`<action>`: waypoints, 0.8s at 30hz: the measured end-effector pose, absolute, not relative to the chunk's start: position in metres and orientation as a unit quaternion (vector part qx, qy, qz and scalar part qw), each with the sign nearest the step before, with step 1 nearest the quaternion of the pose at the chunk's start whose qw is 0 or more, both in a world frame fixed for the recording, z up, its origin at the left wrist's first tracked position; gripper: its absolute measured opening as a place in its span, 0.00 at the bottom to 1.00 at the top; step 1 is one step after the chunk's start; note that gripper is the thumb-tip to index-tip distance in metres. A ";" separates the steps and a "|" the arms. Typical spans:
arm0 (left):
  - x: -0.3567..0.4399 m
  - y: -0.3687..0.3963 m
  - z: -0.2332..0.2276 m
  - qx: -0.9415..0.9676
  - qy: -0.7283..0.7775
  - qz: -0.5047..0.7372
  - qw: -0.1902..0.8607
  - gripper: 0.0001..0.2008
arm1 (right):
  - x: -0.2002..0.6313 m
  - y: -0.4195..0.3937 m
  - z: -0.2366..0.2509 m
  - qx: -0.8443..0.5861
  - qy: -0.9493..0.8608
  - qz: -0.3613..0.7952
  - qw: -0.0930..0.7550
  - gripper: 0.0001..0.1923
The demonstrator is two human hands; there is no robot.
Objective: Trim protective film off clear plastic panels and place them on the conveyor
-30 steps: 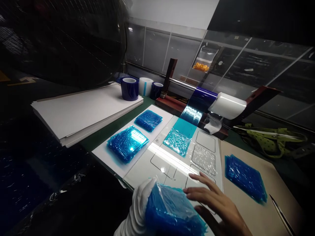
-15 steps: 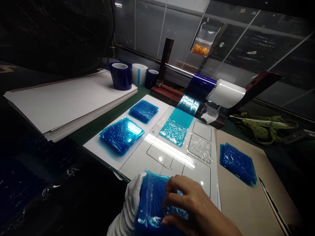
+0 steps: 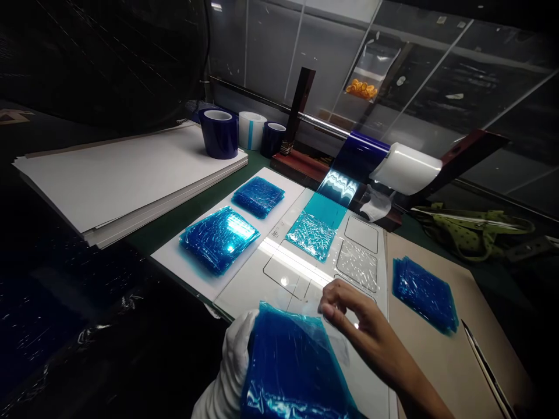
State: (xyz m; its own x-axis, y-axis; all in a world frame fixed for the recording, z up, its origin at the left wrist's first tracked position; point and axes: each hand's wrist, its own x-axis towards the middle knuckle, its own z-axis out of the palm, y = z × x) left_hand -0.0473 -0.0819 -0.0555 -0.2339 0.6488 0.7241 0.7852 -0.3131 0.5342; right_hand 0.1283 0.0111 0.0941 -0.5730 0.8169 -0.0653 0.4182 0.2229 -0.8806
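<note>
White-gloved left hand [image 3: 233, 364] clamped on crinkly blue film stack [image 3: 290, 372], partly cut off below white template board [image 3: 262, 279], bare right hand [image 3: 353, 317] pinching a thin clear sheet, barely visible, above the stack.

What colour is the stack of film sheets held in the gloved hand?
Blue and crinkly-shiny, seen in the head view: the stack of film sheets rests in the white-gloved left hand.

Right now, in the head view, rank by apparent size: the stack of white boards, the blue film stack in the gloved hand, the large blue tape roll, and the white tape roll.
1. Stack of white boards
2. Blue film stack, though nearness to the camera inflates it
3. Large blue tape roll
4. White tape roll
</note>
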 end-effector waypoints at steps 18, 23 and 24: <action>-0.069 -0.086 -0.040 -0.740 -0.490 -0.453 0.085 0.14 | 0.174 0.041 0.087 -0.518 -0.597 0.511 0.340 0.16; -0.073 -0.087 -0.034 -0.789 -0.444 -0.421 0.066 0.17 | 0.185 0.038 0.082 -0.507 -0.460 0.568 0.457 0.15; -0.071 -0.088 -0.033 -0.789 -0.442 -0.420 0.075 0.16 | 0.187 0.036 0.079 -0.506 -0.433 0.565 0.488 0.16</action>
State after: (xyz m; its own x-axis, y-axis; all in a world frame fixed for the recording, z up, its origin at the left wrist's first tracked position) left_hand -0.0712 -0.0883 -0.0329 0.2568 0.6347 0.7289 0.7602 -0.5984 0.2532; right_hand 0.1872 0.0356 0.0793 -0.0131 0.9888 -0.1487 -0.1126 -0.1492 -0.9824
